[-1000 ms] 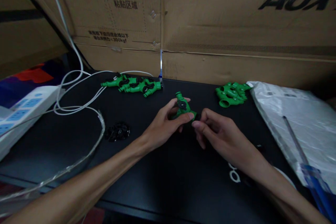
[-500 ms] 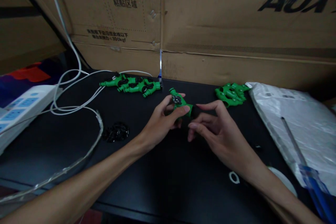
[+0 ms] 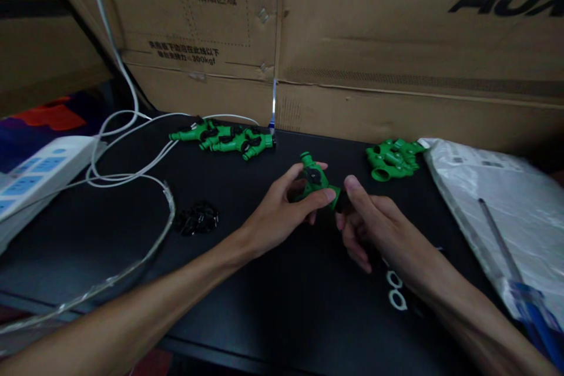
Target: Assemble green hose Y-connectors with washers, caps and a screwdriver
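My left hand (image 3: 282, 208) is closed around a green plastic Y-shaped hose splitter (image 3: 324, 182), thumb pressed along its near side. One branch points up and away, and a dark valve knob shows on it. At the splitter's right end is a dark collar (image 3: 341, 200), mostly in shadow. My right hand (image 3: 381, 226) has its thumb and curled index finger at this collar, the other fingers bent below. Under the right wrist lie white ring washers (image 3: 397, 299) on the black table (image 3: 273, 317).
Several green splitters with black knobs (image 3: 238, 142) lie at the back left; green bodies (image 3: 392, 158) are piled at the back right. Small black parts (image 3: 197, 218) sit left. A white power strip (image 3: 44, 170), cables, a white bag (image 3: 511, 200) and a blue-handled screwdriver (image 3: 529, 305) flank the table.
Both hands and the splitter have shifted slightly right in the view. My right hand has turned, its thumb now raised against the collar. A second white washer has come into view.
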Demonstrator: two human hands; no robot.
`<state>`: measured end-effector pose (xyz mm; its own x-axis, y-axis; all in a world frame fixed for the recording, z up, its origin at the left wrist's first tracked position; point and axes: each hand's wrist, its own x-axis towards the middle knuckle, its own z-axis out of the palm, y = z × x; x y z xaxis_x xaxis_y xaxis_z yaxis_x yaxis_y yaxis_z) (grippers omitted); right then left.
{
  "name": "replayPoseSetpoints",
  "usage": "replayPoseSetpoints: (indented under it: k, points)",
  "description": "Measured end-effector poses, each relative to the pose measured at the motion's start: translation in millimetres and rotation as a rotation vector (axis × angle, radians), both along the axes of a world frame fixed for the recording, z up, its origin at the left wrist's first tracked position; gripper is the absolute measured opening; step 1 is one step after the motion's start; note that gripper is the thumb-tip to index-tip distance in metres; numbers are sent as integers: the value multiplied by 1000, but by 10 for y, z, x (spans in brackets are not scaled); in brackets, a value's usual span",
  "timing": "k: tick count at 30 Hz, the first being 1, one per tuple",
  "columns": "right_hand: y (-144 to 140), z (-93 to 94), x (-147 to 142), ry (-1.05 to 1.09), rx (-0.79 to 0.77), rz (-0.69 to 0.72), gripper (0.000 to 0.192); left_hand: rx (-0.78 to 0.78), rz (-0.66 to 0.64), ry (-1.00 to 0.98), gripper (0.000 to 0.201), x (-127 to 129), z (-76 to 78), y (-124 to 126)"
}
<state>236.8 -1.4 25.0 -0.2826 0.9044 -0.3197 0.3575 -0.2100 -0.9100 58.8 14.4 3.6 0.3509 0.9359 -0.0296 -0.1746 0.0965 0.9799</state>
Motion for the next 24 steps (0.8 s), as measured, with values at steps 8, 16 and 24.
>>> replayPoseSetpoints:
  k: [8,16,24]
  points:
    - [-27,-83,-9,-135,469,-194,36,-116,-8,-38,48,19,-14,4]
    - [22,-50,36,-316,722,92,23,-156,65,-36,46,4,-12,41]
    - [-6,-41,77,-324,519,21,38,-164,29,-44,45,3,10,45]
